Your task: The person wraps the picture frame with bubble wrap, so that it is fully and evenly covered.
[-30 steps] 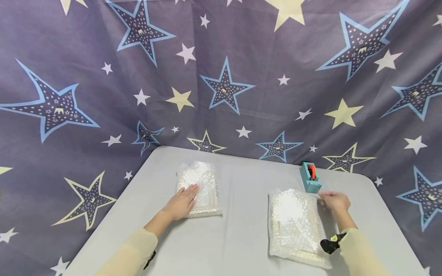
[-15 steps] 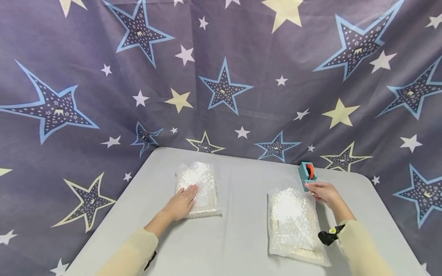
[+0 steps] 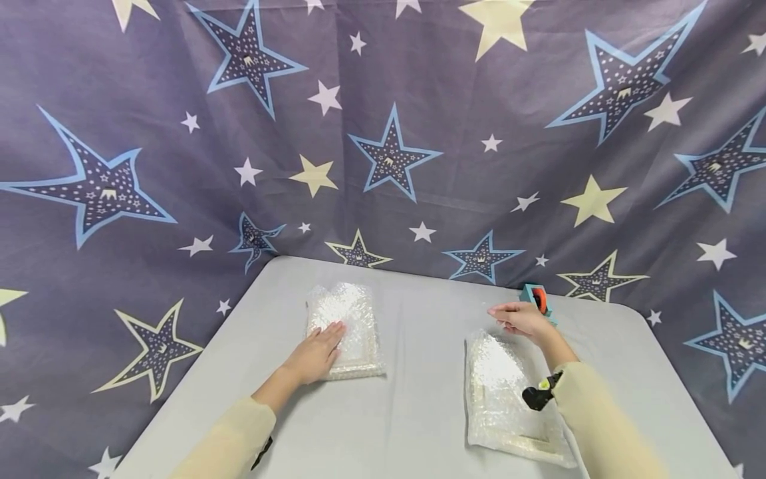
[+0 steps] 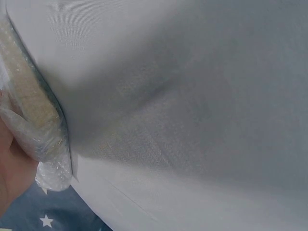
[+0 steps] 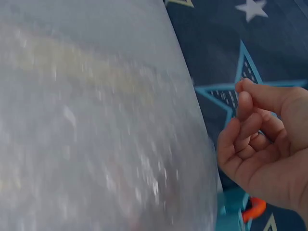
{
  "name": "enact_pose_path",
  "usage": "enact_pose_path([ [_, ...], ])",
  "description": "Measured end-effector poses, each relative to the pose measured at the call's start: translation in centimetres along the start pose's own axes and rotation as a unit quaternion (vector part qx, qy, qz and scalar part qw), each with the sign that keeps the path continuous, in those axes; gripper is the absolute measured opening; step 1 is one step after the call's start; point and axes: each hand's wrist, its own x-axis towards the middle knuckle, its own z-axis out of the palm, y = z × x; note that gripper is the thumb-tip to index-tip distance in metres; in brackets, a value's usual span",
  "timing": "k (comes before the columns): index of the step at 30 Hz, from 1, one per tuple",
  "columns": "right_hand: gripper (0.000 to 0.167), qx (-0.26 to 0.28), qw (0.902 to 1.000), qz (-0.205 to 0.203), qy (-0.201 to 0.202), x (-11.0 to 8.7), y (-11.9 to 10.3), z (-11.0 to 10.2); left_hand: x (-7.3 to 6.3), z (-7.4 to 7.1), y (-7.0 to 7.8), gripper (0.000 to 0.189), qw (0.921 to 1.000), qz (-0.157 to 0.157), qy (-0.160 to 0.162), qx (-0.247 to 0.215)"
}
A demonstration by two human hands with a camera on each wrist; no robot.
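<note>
My left hand rests with fairly straight fingers on the smaller bubble-wrapped flat package, at the table's left. In the left wrist view, that package shows its edge beside part of the hand. My right hand is over the far edge of the larger bubble-wrapped package, thumb and fingers pinched together. A faint glint by its fingertips in the head view looks like a strip of clear tape, barely visible. In the right wrist view the right hand has curled fingers beside the bubble wrap.
Behind the right hand stands a teal tape dispenser with an orange core, partly hidden. The white table stands against a purple-grey curtain printed with stars. A black wrist camera sits at the right sleeve.
My right hand has moved left from the front of the tape dispenser to above the larger package's far edge. The left hand stays on the smaller package.
</note>
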Motion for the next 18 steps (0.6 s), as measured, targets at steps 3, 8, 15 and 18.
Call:
enact_pose_path([
  [3, 0.038, -0.011, 0.9994, -0.028, -0.017, 0.9, -0.9, 1.6, 0.0, 0.0, 0.0, 0.05, 1.0, 0.001, 0.001, -0.005],
  [8, 0.033, -0.061, 0.995, -0.072, -0.032, 2.2, -2.4, 4.4, -0.1, 0.1, 0.0, 0.05, 1.0, 0.005, 0.004, -0.007],
  [15, 0.023, -0.103, 0.9856, -0.129, -0.036, 3.6, -5.1, 8.5, -0.1, -0.1, 0.1, 0.05, 0.9998, 0.004, 0.009, -0.015],
  [18, 0.021, -0.105, 0.9825, -0.15, -0.036, 4.1, -6.1, 10.2, -0.1, -0.1, 0.1, 0.05, 0.9999, 0.001, 0.004, -0.014],
])
